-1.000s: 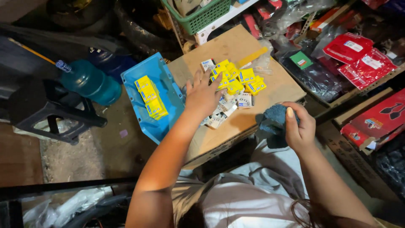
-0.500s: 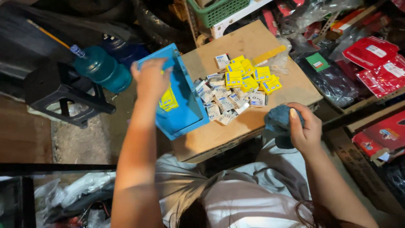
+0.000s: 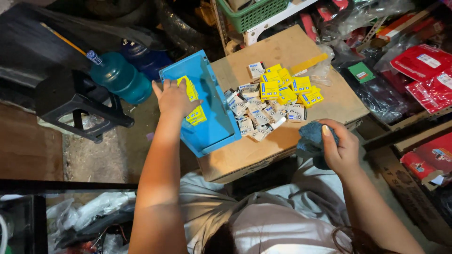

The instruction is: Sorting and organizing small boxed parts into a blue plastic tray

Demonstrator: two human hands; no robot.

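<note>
Blue plastic forms the open bin (image 3: 214, 124) tipped up on its side at the left edge of the cardboard box top (image 3: 282, 51) in the middle of the frame, and the left hand (image 3: 173, 96) grips its upper-left rim with fingers curled over, beside the yellow packets (image 3: 195, 113) inside. Small yellow and white boxes (image 3: 275, 101) lie heaped on the cardboard just right of the bin. At centre right, the right hand (image 3: 340, 148) is closed around a dark blue cloth (image 3: 310, 141) at the cardboard's near edge.
</note>
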